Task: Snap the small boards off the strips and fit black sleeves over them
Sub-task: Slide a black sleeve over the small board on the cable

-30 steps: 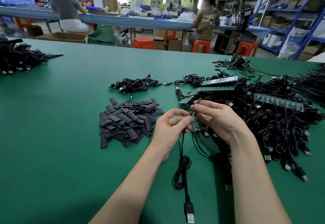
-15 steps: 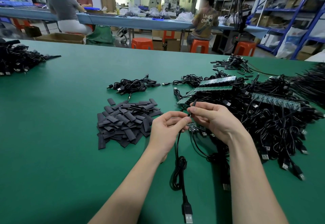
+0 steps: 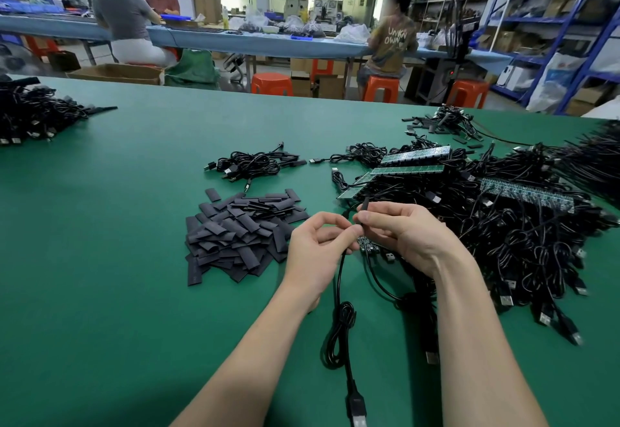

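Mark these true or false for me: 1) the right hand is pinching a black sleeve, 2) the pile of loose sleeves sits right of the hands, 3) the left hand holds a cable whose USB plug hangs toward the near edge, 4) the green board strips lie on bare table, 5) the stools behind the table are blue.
1. True: the right hand pinches a black sleeve that stands up between its fingertips.
2. False: the pile of loose sleeves lies left of both hands.
3. True: the left hand holds a black cable that ends in a USB plug at the near edge.
4. False: the green board strips rest on the heap of black cables.
5. False: the stools are orange.
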A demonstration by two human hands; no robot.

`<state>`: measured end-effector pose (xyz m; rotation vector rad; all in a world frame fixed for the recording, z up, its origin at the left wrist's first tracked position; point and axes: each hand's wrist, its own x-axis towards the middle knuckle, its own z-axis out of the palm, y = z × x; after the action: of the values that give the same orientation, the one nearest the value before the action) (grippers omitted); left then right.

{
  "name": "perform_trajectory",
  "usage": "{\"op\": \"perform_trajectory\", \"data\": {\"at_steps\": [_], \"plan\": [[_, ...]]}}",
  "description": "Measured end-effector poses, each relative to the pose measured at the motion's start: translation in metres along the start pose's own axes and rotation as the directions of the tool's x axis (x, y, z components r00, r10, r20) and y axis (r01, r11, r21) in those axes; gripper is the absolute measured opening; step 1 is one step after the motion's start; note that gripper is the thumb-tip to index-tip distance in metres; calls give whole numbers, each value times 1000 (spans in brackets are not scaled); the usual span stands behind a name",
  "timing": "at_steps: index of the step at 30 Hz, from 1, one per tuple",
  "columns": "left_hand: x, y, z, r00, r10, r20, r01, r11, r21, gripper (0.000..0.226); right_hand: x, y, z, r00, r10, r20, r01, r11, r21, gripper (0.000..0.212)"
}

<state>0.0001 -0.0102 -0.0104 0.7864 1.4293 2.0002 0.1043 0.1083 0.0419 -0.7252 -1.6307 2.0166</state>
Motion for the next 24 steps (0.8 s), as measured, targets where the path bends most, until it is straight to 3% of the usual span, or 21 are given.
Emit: {"op": "perform_trajectory", "data": {"at_steps": [4,10,24], "plan": [[2,2,1,999,-20,35,22,998,-63,12,0,0,4,998,-49,-43,52,997,66,40],[2,2,1,1000,-23,17,24,996,-89,13,1,0,13,978,-206,-41,204,978,-50,32],[1,7,0,999,-37,-38,32,990,-140,11,4,7,18,961,-262,-85,265,964,26,26]]}}
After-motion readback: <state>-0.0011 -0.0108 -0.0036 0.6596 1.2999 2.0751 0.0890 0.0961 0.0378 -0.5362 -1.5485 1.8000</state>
